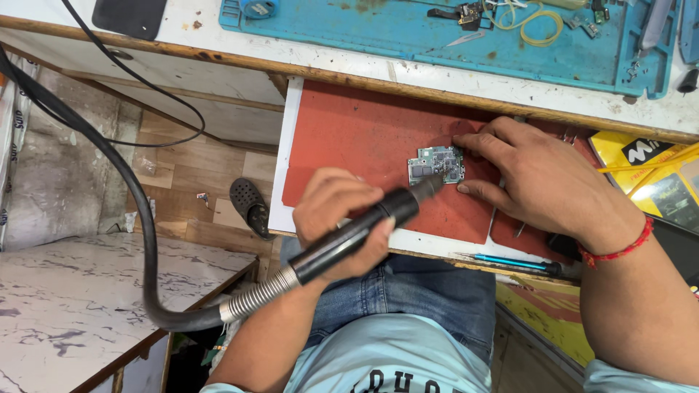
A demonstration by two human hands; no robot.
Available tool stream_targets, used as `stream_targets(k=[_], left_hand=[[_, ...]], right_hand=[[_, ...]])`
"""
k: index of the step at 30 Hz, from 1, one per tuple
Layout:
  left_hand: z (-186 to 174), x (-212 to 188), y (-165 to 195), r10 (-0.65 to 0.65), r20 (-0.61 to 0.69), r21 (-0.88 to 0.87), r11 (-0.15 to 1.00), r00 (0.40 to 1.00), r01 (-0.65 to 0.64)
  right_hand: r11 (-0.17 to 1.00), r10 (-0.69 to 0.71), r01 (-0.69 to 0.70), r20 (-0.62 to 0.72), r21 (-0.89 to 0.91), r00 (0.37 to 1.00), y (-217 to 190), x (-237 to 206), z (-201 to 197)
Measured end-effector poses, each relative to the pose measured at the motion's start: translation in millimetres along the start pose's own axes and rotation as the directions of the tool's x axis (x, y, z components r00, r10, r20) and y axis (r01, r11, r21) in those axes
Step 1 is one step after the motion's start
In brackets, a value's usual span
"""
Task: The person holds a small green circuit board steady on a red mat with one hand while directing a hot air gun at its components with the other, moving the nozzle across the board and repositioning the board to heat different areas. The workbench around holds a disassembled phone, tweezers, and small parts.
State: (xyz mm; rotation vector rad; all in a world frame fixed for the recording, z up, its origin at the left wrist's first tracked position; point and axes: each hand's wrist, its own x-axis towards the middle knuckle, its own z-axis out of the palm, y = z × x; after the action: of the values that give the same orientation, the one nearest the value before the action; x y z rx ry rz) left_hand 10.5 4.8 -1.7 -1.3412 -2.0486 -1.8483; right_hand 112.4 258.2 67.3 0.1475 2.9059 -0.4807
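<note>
Red mat (349,138) bears small green circuit board (437,165), chip-studded.

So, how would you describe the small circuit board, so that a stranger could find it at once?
Look at the red mat on the pull-out shelf below the white bench edge. Near its middle lies the circuit board, between the right hand, whose fingertips touch it, and the nozzle of the black hot-air tool in the left hand. It is the only small, greenish-grey, chip-covered piece there.

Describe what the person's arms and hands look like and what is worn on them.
Both hands are bare, without gloves or rings. The right hand has a thin red braided thread bracelet around its wrist. The left hand wears nothing. Short light blue t-shirt sleeves leave both forearms uncovered.
</note>
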Motion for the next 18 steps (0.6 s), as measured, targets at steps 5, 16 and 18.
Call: stream_targets(k=[5, 16, 18], left_hand=[[-2.5, -4.2, -0.1, -0.083, -0.134, 0.02, 0.996, 0.987, 0.087], [-1.4, -1.5, 2.4, -0.041, -0.08, 0.027, 0.999, 0.996, 0.044], [-1.1, -3.3, 3.1, 0.022, -0.02, 0.015, 1.0, 1.0, -0.021]], right_hand=[[1.0, 0.009, -0.009, 0.0, 0.006, 1.0, 0.1, 0.2, 0.3], [1.0, 0.029, -0.029, 0.011, 0.006, 1.0, -1.0, 0.0, -0.9], [1.0, 0.02, -0.02, 0.006, 0.01, 1.0, -1.0, 0.6, -0.5]])
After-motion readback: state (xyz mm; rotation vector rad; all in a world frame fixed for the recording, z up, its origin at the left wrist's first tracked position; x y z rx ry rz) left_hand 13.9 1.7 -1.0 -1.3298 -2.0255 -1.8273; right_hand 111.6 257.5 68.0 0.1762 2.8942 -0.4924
